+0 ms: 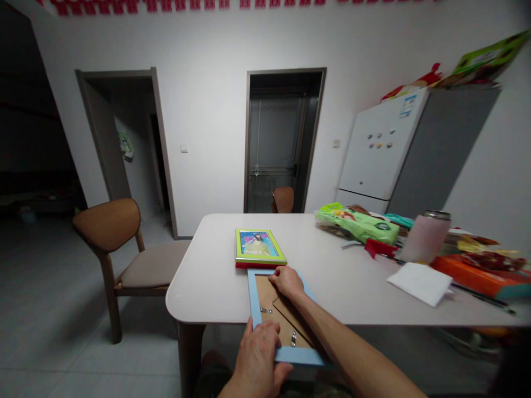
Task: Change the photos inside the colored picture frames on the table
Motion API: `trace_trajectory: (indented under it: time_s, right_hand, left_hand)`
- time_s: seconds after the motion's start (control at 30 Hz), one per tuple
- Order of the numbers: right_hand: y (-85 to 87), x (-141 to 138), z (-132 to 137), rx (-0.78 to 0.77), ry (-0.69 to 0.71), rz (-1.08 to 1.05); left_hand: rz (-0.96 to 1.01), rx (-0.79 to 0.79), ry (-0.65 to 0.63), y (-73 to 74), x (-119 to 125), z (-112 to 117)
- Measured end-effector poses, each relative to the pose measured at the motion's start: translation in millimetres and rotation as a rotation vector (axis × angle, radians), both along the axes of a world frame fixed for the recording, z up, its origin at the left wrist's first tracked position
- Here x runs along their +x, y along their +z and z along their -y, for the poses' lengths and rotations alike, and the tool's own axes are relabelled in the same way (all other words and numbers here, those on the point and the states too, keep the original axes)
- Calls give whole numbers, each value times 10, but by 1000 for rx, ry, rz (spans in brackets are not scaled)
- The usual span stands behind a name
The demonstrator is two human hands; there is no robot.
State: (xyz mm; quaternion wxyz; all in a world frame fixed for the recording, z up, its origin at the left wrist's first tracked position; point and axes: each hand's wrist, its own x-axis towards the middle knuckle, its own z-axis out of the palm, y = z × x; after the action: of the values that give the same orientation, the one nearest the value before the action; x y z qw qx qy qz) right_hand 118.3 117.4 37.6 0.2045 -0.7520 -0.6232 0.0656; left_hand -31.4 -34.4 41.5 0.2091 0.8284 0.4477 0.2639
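Note:
A light-blue picture frame (254, 296) lies face down at the table's near edge, partly overhanging it. Its brown backing board (265, 290) carries small metal clips and a fold-out stand (292, 316). My left hand (259, 351) grips the frame's near left corner, with the thumb at the near rim. At the far end, my right hand (289, 283) has its fingers pinched together against the backing's inner edge; what lies between the fingertips is hidden. Just beyond sits a stack of frames, topped by a green picture frame (261, 257) showing a figure in a pale dress.
On the right of the white table (219, 298) are a green packet (360, 225), a pink bottle (425, 237), white paper (421, 283) and an orange box (468, 276). A wooden chair (110, 226) stands left. Beyond are a fridge (373, 149) and two doorways.

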Motion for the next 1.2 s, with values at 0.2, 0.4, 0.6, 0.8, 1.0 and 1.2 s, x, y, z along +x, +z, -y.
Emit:
trace_trajectory:
  time_s: [0.2, 0.4, 0.6, 0.8, 1.0, 1.2]
  right_hand:
    - [56, -63, 3, 12, -19, -11]
    - [271, 28, 301, 35, 211, -49]
    - [347, 223, 1178, 100, 813, -13]
    - [317, 279, 1472, 168, 894, 125]
    - [330, 341, 1431, 149, 930, 36]
    - [93, 606, 1445, 224, 260, -620]
  left_hand:
    - [-8, 4, 5, -7, -11, -3]
    - [20, 10, -4, 34, -66, -48]
    - [6, 24, -24, 3, -102, -88]
    - [-13, 23, -52, 35, -100, -65]
    - [-55, -10, -40, 137, -128, -90]
    - [-54, -25, -66, 140, -148, -91]
